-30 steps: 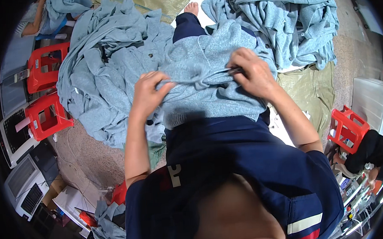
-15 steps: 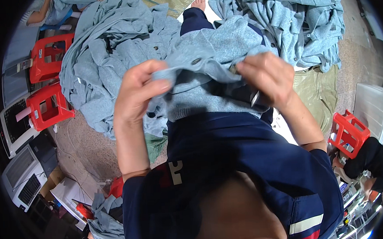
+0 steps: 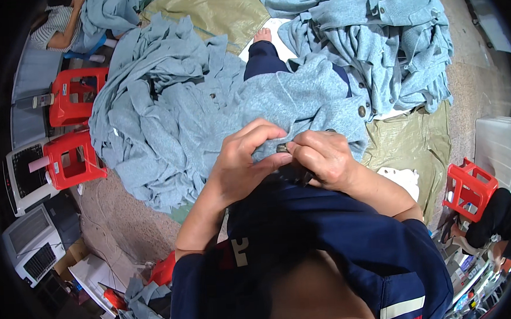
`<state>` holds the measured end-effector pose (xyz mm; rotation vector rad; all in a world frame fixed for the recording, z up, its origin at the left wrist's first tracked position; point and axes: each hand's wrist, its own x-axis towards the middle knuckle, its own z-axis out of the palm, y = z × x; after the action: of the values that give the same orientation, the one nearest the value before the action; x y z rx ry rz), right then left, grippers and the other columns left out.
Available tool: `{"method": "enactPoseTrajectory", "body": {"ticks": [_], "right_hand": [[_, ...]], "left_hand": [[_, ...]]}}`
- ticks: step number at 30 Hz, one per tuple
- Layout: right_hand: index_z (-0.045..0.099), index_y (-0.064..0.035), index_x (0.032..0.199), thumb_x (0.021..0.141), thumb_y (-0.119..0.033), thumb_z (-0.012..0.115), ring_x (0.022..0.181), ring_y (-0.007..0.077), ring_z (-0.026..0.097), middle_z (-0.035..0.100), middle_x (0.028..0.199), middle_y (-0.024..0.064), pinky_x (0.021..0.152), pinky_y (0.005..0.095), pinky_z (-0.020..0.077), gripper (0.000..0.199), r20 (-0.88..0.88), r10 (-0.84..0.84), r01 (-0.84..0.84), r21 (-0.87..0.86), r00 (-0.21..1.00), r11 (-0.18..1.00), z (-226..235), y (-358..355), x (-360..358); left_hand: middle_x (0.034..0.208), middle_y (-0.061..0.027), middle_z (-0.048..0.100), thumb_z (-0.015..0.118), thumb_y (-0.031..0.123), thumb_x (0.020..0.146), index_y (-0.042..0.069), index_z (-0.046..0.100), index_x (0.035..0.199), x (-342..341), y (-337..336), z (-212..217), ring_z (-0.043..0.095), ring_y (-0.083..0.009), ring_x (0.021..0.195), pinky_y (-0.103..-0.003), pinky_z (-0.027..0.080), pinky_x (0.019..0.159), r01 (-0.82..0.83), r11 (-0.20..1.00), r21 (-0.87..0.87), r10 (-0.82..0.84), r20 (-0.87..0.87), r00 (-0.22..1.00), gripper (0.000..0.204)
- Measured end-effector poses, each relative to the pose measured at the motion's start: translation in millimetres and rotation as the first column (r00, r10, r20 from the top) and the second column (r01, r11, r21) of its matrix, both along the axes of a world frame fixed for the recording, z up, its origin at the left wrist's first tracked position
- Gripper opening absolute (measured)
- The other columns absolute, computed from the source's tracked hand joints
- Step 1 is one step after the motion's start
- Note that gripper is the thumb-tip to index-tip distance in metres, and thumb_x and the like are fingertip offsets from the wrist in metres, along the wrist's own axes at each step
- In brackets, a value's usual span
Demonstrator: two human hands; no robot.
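Note:
A light blue-grey knitted cardigan (image 3: 315,93) lies bunched over my lap and legs. My left hand (image 3: 244,160) has its thumb and forefinger closed at the garment's near edge, beside a dark button (image 3: 282,149). My right hand (image 3: 325,159) pinches in from the other side, its fingertips meeting at that button. Something dark and narrow shows beneath the right fingers, too shaded to name. Another dark button (image 3: 362,111) sits on the cardigan to the right.
Heaps of similar knitwear lie left (image 3: 160,101) and right (image 3: 370,38) on an olive sheet (image 3: 219,11). Red stools (image 3: 73,160) stand at the left, another red stool (image 3: 471,188) at the right. One person (image 3: 58,31) sits far left; another (image 3: 501,221) is at the right.
My hands have drawn together and down toward my waist, from apart with the cardigan stretched between them. The cardigan now lies lower over my legs, and the button is between my fingertips.

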<state>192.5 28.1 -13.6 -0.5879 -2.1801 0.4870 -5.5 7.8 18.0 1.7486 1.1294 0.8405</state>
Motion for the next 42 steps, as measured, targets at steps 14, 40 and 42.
{"method": "enactPoseTrajectory", "body": {"ticks": [14,40,42], "right_hand": [[0.054,-0.0037,0.087,0.072,-0.002,0.069,0.063,0.0243,0.058,0.059,0.079,0.0095,0.053,0.0314,0.0439,0.021,-0.080,-0.040,0.004,-0.413,0.996,0.911,-13.7,6.8,2.4],[0.053,-0.0034,0.089,0.070,0.003,0.066,0.067,0.0253,0.060,0.056,0.078,0.0092,0.059,0.0317,0.0462,0.023,-0.335,-0.020,-0.280,-0.817,0.942,0.504,-45.9,22.4,-18.7],[0.053,-0.0028,0.091,0.071,-0.001,0.067,0.069,0.0278,0.061,0.057,0.083,0.0094,0.059,0.0333,0.0474,0.024,-0.352,0.045,-0.319,-0.778,0.935,0.542,-44.9,22.5,-19.4]], "left_hand": [[0.092,-0.0125,0.063,0.075,0.003,0.074,0.002,0.058,0.098,4.3,0.5,-12.4,0.063,-0.0290,0.081,-0.032,0.051,0.069,0.002,0.981,0.194,0.022,-0.119,0.993,0.029],[0.082,-0.0131,0.061,0.065,-0.011,0.074,-0.001,0.056,0.094,-13.4,-2.8,-44.4,0.059,-0.0254,0.061,-0.032,0.047,0.053,-0.011,0.958,0.285,0.071,-0.203,0.977,0.024],[0.080,-0.0125,0.061,0.062,-0.012,0.074,-0.001,0.056,0.093,-12.0,-4.3,-44.2,0.058,-0.0249,0.058,-0.033,0.046,0.052,-0.014,0.934,0.357,0.114,-0.262,0.958,0.023]]}}
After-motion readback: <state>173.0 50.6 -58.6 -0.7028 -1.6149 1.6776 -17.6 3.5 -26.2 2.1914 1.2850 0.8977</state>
